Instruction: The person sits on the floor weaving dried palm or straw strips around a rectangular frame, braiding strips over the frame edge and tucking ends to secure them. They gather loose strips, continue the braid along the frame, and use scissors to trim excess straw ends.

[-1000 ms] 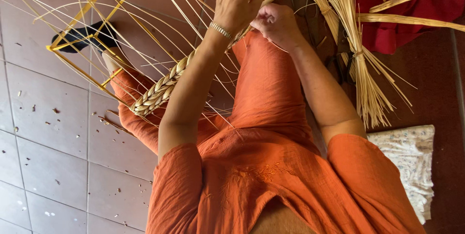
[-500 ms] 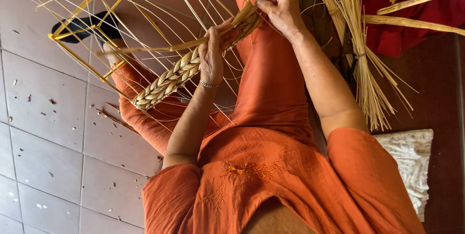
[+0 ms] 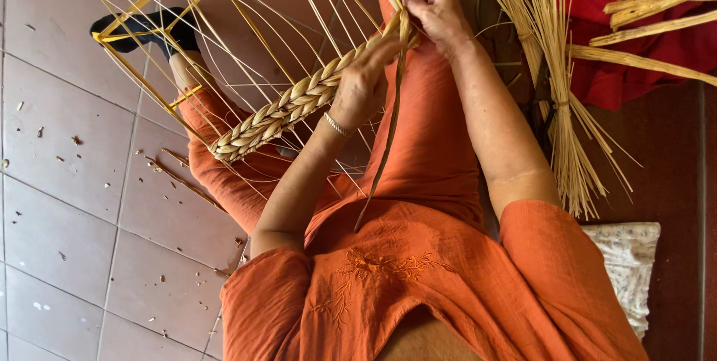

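Two hands meet at the working end of a straw braid (image 3: 287, 107), which slants across the lap of the person in orange. Since half a second ago the left hand (image 3: 362, 81) has slid up the plait and now pinches it close to the right hand (image 3: 437, 10), which grips the loose strands (image 3: 396, 25) above (one long strand dangles down). So the plait looks steadied for another crossing. Bundled straw (image 3: 556, 70) lies beside them on the right.
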A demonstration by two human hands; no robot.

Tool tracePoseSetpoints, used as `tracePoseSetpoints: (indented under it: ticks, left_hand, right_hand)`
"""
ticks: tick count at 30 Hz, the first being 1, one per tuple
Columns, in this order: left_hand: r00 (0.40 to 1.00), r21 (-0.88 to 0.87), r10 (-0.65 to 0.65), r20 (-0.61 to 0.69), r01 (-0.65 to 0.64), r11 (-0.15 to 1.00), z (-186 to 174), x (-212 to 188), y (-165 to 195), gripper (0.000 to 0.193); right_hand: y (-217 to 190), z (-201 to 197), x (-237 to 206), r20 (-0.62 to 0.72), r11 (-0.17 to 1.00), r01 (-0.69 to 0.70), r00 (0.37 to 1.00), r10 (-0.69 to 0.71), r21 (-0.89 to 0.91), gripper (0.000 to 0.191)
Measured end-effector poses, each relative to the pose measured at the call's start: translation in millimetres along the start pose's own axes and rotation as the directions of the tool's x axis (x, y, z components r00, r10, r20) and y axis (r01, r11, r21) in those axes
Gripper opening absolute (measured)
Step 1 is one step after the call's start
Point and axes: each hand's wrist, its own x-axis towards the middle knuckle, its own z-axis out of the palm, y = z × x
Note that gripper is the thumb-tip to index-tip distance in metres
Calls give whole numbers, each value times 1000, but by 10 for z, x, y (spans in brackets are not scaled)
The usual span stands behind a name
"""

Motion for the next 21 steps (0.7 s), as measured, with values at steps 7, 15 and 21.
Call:
tracePoseSetpoints:
  ticks: [7,15,21]
  left_hand:
    - [918,142,-388,-80,396,907,203,372,-527,55]
    - [760,-706,-643,-97,403,583,242,696,-406,85]
    - [790,-822,-613,6,352,446,136,291,-133,61]
  right_hand:
    - [-53,42,-40,180,994,-104,979,100,16,64]
    - [-38,146,-19,137,976,-137,984,114,171,59]
    - [-1,64,-102,21,991,-72,997,70,113,39]
